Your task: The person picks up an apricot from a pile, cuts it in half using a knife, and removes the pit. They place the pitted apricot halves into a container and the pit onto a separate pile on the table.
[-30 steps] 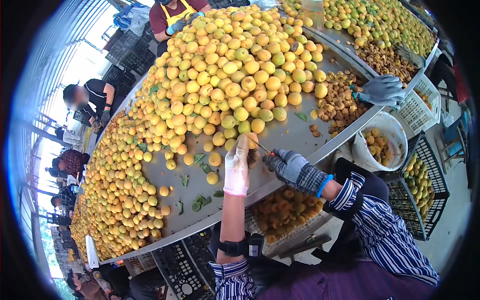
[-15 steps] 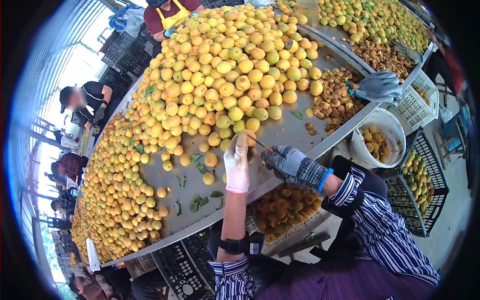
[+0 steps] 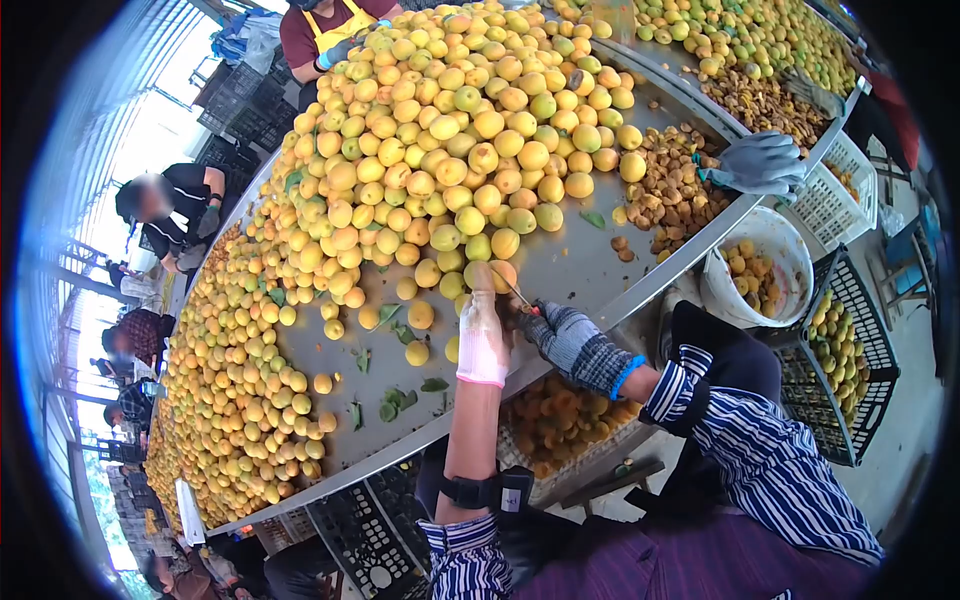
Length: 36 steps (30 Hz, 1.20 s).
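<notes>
My left hand, in a stained white and pink glove, is closed on an apricot above the table's near side. In my right hand, which wears a grey knitted glove with a blue cuff, is a small knife. Its thin blade points up and left, its tip right at the apricot's edge. Beyond my hands rises a large heap of apricots on the metal table. Green leaves and a few loose apricots lie left of my left hand.
Brown pits and a grey glove lie at the right. Below the edge stand a white bucket, a black crate and a basket of opened apricots. A person in a yellow apron works across; others line the left.
My right hand with the knife has shifted slightly down and right. My left hand has turned, so more of the apricot shows beside its fingers.
</notes>
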Motion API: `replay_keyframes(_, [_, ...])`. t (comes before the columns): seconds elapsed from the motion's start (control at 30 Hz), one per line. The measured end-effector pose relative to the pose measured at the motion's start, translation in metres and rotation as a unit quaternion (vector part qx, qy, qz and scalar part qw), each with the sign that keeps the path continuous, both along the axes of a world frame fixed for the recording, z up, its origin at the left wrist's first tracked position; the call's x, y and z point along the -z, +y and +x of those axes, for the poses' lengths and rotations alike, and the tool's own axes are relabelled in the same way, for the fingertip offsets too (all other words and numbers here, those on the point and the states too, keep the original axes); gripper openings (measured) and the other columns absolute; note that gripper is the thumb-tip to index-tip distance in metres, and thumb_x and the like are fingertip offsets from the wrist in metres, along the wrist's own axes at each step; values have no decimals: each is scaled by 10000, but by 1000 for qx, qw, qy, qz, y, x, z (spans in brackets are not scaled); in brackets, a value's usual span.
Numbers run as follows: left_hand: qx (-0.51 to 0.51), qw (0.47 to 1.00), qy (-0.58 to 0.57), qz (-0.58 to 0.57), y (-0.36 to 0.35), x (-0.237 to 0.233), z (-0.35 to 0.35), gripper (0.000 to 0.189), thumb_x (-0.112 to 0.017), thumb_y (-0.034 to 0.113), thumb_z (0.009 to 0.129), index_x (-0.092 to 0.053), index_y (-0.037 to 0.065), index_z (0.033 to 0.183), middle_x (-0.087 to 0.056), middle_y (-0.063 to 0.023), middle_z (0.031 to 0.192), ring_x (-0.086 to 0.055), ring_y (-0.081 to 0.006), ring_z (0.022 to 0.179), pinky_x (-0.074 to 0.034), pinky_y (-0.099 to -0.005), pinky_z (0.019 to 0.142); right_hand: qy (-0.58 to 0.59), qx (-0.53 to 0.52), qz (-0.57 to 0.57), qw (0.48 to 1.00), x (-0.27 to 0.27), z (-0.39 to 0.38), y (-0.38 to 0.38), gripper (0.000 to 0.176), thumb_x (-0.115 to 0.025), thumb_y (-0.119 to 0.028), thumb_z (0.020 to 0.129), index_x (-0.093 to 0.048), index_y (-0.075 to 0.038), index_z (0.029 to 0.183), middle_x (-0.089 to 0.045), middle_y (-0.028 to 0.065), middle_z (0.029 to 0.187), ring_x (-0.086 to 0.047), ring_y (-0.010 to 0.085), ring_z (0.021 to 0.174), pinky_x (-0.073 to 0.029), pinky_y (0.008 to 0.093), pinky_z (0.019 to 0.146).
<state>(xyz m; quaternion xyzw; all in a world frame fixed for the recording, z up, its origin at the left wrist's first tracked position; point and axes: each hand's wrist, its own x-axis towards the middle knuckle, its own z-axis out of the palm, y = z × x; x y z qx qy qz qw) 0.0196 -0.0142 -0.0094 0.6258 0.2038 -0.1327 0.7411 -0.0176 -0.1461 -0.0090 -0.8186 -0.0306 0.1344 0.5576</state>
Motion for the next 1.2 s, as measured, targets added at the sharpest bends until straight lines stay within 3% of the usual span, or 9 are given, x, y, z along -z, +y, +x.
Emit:
replay_keyframes(0.17, [67, 945, -246, 203, -5, -8, -10, 463, -473, 461, 927, -601, 19, 983, -479, 21, 674, -398, -63, 566, -333, -228, 487, -33, 8, 10, 999, -2, 7, -13, 323, -524, -260, 913, -529, -23, 1132, -628, 194, 870, -618, 316, 832, -474, 379, 743])
replay_keyframes(0.3, [55, 958, -236, 152, -8, -22, -15, 426, -522, 402, 919, -586, 2, 1049, -486, 37, 715, -397, -42, 574, -332, -201, 487, -180, 3, 16, 984, 1, 6, -17, 476, -505, -274, 909, -389, -55, 1314, -625, 219, 840, -619, 374, 810, -486, 427, 704])
replay_keyframes(0.5, [-19, 975, -214, 50, -14, -27, -20, 401, -648, 347, 843, -564, 20, 1060, -517, 38, 736, -450, -38, 549, -349, -181, 436, -170, -31, -69, 983, -18, 3, -20, 551, -501, -265, 910, -289, -95, 1389, -628, 217, 812, -622, 386, 745, -492, 449, 663])
replay_keyframes(0.67, [23, 955, -278, 102, -5, -24, -20, 308, -636, 283, 861, -532, 17, 976, -490, 10, 785, -447, -48, 689, -389, -190, 589, -208, -44, 70, 975, -13, 6, -19, 548, -521, -243, 912, -302, -94, 1393, -651, 157, 845, -640, 326, 756, -501, 405, 665])
replay_keyframes(0.77, [5, 955, -288, 78, -7, -23, -22, 268, -604, 268, 884, -517, 21, 945, -483, -8, 824, -424, -56, 734, -383, -201, 645, -102, -46, 167, 980, -16, 6, -16, 516, -535, -231, 919, -345, -100, 1382, -637, 57, 818, -591, 185, 648, -481, 320, 585])
replay_keyframes(0.83, [4, 928, -327, 178, -5, -18, -20, 314, -516, 349, 921, -532, 49, 1012, -501, 12, 781, -431, -60, 646, -380, -212, 570, 126, -35, 398, 908, -20, 5, -15, 482, -545, -223, 922, -390, -121, 1367, -573, -12, 741, -471, 68, 563, -415, 219, 500])
replay_keyframes(0.97, [1, 915, -361, 182, -6, -13, -18, 346, -503, 380, 924, -528, 53, 1033, -514, 14, 803, -447, -67, 663, -384, -220, 566, 202, -1, 474, 857, -23, 6, -13, 453, -556, -215, 917, -425, -143, 1344, -500, -24, 667, -414, 33, 509, -342, 167, 444])
replay_keyframes(1.03, [4, 970, -243, 6, -7, -20, -21, 318, -486, 342, 941, -531, 44, 1043, -531, -9, 810, -476, -77, 673, -391, -221, 585, 251, 6, 492, 834, -36, 5, -19, 366, -577, -215, 906, -503, -139, 1257, -469, -36, 638, -418, 53, 476, -339, 182, 415])
replay_keyframes(1.2, [71, 942, -170, -279, 5, -12, -11, 330, -484, 340, 941, -524, 50, 1092, -565, -29, 897, -445, -105, 684, -349, -243, 569, 331, 51, 566, 753, -36, 4, -32, 278, -519, -386, 918, -547, -133, 807, -419, -41, 524, -367, 57, 369, -272, 177, 349])
